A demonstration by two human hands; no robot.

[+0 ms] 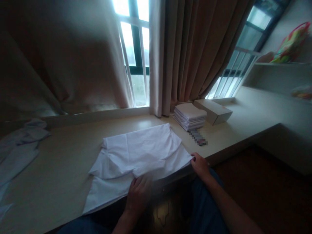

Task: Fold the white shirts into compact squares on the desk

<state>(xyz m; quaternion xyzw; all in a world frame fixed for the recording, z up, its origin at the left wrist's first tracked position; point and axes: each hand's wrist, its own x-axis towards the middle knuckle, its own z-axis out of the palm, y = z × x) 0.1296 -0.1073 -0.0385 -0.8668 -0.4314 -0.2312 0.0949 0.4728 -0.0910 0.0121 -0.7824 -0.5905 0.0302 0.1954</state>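
Note:
A white cloth (pixel 143 149), folded over in layers with creases and loose side flaps, lies along the front edge of the pale counter. My right hand (pixel 200 165) pinches its near right corner between thumb and fingers. Lower down, my left hand (pixel 139 192) rests on the cloth's near edge, left of my right hand. Its fingers lie over the fabric, loosely bent and partly smeared by motion, and the hand looks open. A neat stack of folded white cloths (pixel 190 116) stands behind and to the right of the spread one.
Beside the stack is a light box (pixel 214 110), with a blurred-out flat item (pixel 198 137) in front. Crumpled white fabric (pixel 21 143) lies at the counter's (pixel 58 172) far left. Brown curtains (pixel 195 48) hang behind. A shelf (pixel 287 64) holds a colourful bag at right.

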